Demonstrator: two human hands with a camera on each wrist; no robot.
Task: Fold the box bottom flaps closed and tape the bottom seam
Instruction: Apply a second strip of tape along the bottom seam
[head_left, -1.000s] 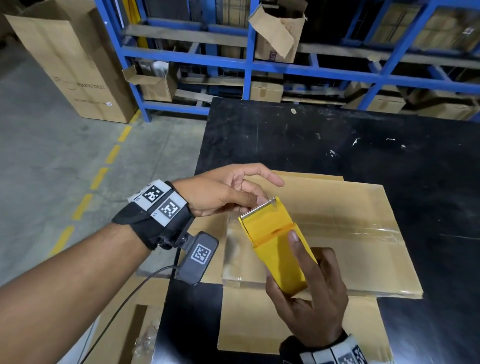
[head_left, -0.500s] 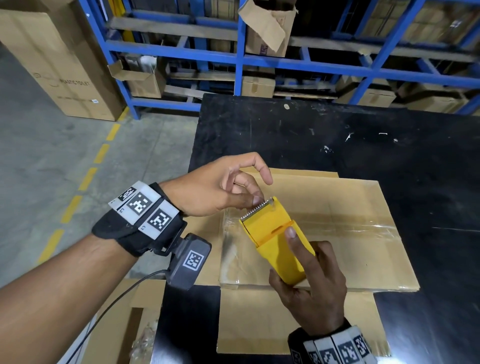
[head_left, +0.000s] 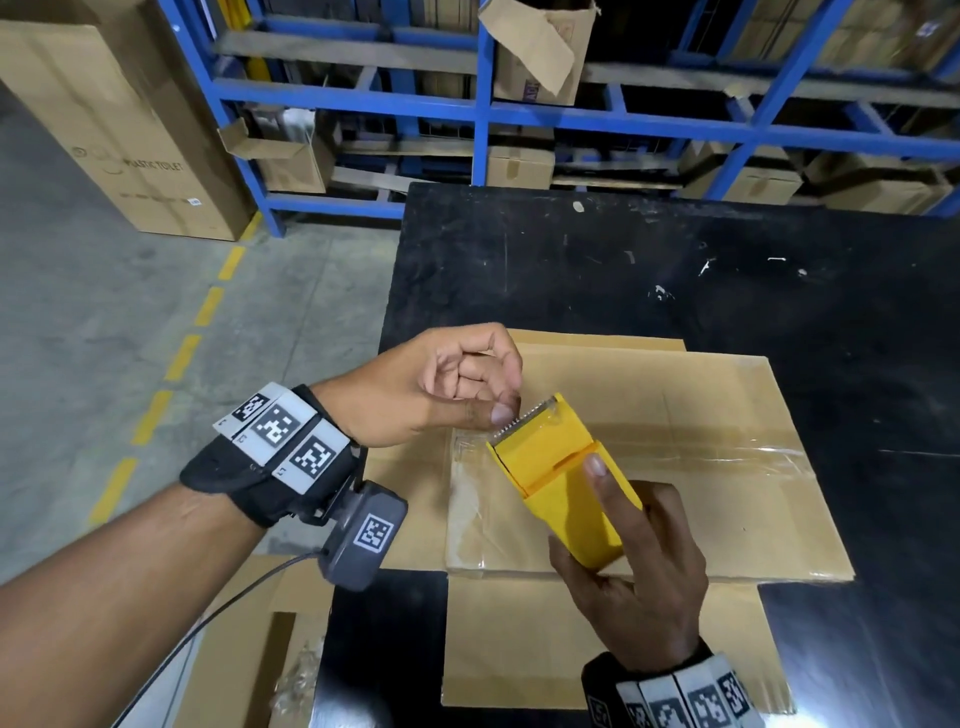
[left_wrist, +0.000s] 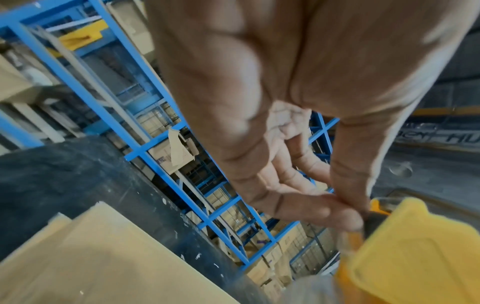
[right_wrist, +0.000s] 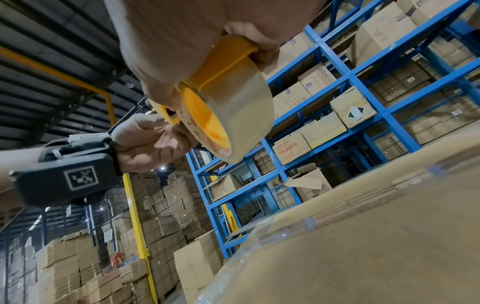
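1. the box (head_left: 649, 457) lay flat on the black counter (head_left: 571, 270), tape along its seam.
2. the right hand (head_left: 631, 582) gripped the light yellow tape holder (head_left: 563, 480).
3. the left hand (head_left: 436, 384) pinched the thin, sticky tape end by the sharp teeth (head_left: 524, 418).

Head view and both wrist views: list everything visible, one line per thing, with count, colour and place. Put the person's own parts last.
Tape dispenser: one, yellow, above the box, gripped by the right hand.
Tape roll: one, clear, on the dispenser.
Cardboard box: one, brown, flat on the table, clear tape across it.
Table: one, black, under the box.
Racking: blue, behind the table, holding brown cartons.
Large carton: one, brown, on the floor at far left.
Floor line: yellow, dashed, left of the table.
Left hand: pinches at the dispenser's toothed edge.
Right hand: near edge, round the dispenser.
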